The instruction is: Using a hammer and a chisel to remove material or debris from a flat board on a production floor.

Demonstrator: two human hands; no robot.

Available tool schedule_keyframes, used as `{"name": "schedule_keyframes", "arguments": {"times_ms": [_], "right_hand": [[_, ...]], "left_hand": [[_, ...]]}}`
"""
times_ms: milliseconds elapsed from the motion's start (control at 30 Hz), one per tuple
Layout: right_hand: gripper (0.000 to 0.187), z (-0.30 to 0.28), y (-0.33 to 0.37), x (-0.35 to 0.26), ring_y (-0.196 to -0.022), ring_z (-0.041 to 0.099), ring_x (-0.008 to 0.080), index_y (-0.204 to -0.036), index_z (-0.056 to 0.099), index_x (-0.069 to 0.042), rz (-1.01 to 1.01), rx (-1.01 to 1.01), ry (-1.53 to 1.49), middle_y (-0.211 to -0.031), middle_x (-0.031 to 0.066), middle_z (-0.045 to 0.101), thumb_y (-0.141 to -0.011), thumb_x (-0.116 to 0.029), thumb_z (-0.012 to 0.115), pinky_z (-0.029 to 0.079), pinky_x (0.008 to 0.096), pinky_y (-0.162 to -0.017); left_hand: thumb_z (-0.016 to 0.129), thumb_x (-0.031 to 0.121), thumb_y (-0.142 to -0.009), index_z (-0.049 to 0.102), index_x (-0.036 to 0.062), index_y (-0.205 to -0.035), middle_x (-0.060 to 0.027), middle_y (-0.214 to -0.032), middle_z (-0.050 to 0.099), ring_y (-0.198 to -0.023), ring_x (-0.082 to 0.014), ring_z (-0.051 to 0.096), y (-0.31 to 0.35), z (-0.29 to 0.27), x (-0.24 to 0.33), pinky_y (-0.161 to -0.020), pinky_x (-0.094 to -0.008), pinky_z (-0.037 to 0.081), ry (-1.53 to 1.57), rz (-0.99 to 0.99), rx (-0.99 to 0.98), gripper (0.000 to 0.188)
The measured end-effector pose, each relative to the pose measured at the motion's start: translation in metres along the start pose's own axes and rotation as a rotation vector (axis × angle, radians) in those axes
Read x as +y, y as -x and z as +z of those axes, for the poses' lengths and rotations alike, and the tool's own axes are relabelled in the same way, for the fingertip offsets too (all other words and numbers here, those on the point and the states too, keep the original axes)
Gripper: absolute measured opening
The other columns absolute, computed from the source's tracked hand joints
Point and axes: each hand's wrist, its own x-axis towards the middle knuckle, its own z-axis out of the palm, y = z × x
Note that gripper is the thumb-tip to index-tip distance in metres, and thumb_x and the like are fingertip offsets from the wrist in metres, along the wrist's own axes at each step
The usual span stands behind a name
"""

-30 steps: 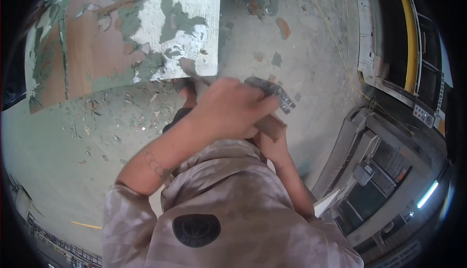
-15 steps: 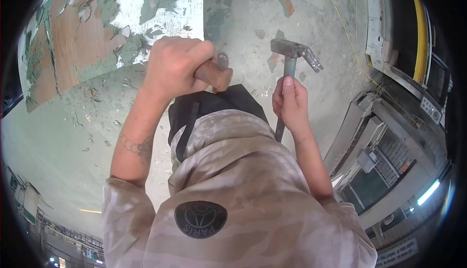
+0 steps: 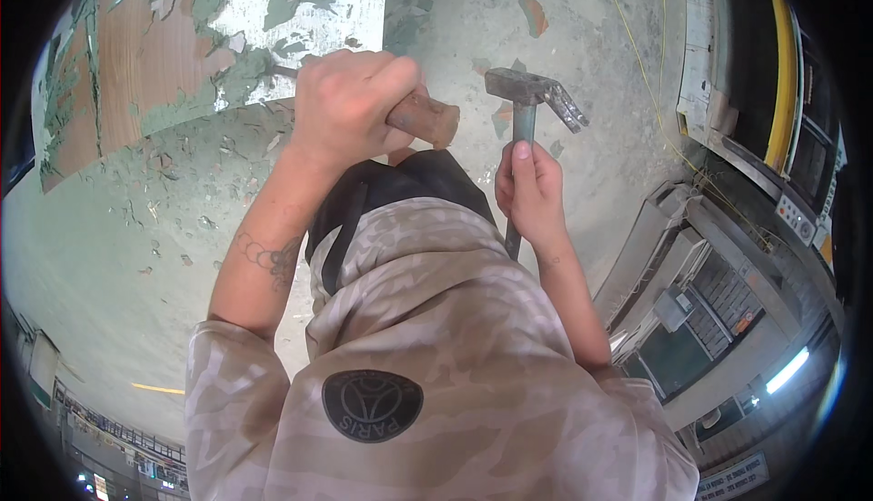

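My left hand (image 3: pixel 350 105) is wrapped round a chisel (image 3: pixel 427 121) with a worn wooden handle, whose butt sticks out toward the right. Its dark metal blade shows on the other side of the fist, pointing left over the edge of a panel (image 3: pixel 150 55). That panel has bare wood grain, with patches of peeling green and white coating. To the right, my right hand (image 3: pixel 535 187) grips a claw hammer (image 3: pixel 523 128) by its shaft. The hammer head is level with the chisel's butt but apart from it, claw toward the right.
Flakes of green and brown coating (image 3: pixel 533 15) litter the concrete floor (image 3: pixel 618 92). A thin yellow line (image 3: pixel 637 42) runs along the floor at the right. Machinery with a yellow bar (image 3: pixel 782 74) and a control box with buttons (image 3: pixel 795 219) stands at the far right.
My left hand and the chisel have shifted right and slightly up, baring more of the blade. The hammer in my right hand has moved a little left, closer to the chisel's butt.
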Motion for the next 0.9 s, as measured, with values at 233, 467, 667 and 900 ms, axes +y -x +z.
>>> {"name": "schedule_keyframes", "arguments": {"times_ms": [233, 467, 667, 900], "right_hand": [[0.053, -0.017, 0.014, -0.017, -0.047, 0.033, 0.0082, -0.087, 0.047, -0.007, -0.116, -0.072, -0.24, -0.059, -0.002, 0.036, -0.108, -0.057, 0.042, 0.027, 0.0253, -0.041], [0.066, -0.004, 0.02, -0.054, -0.048, 0.032, 0.0091, -0.088, 0.044, -0.01, -0.353, -0.28, -0.404, -0.059, -0.0011, 0.039, -0.094, -0.076, 0.048, 0.028, 0.0271, -0.043], [0.064, -0.001, 0.023, -0.013, -0.049, 0.041, 0.0109, -0.09, 0.047, -0.009, -0.557, -0.248, -0.232, -0.06, 0.0006, 0.045, -0.097, -0.072, 0.05, 0.033, 0.028, -0.044], [0.059, 0.008, 0.008, 0.002, -0.05, 0.041, 0.0121, -0.089, 0.048, -0.007, -0.306, -0.155, -0.234, -0.061, 0.0003, 0.043, -0.099, -0.065, 0.054, 0.031, 0.029, -0.046]], "left_hand": [[0.077, 0.01, -0.058, 0.057, 0.0152, -0.07, -0.0015, -0.056, 0.051, -0.049, -0.0222, 0.053, 0.002, 0.005, -0.009, -0.045, -0.0359, 0.04, -0.049, -0.04, 0.09, 0.024], [0.081, 0.012, -0.079, 0.054, 0.0091, -0.067, -0.0068, -0.056, 0.047, -0.046, -0.0254, 0.048, -0.001, 0.008, -0.003, -0.045, -0.0365, 0.038, -0.028, -0.038, 0.053, 0.03], [0.082, 0.014, -0.078, 0.055, 0.0093, -0.068, -0.0069, -0.056, 0.048, -0.047, -0.025, 0.05, -0.007, 0.009, -0.007, -0.046, -0.0359, 0.04, -0.059, -0.057, 0.049, 0.03], [0.078, 0.015, -0.056, 0.063, 0.0165, -0.074, -0.0012, -0.06, 0.057, -0.054, -0.0226, 0.061, -0.005, 0.016, -0.011, -0.047, -0.0358, 0.045, -0.148, -0.076, -0.074, 0.024]]}}
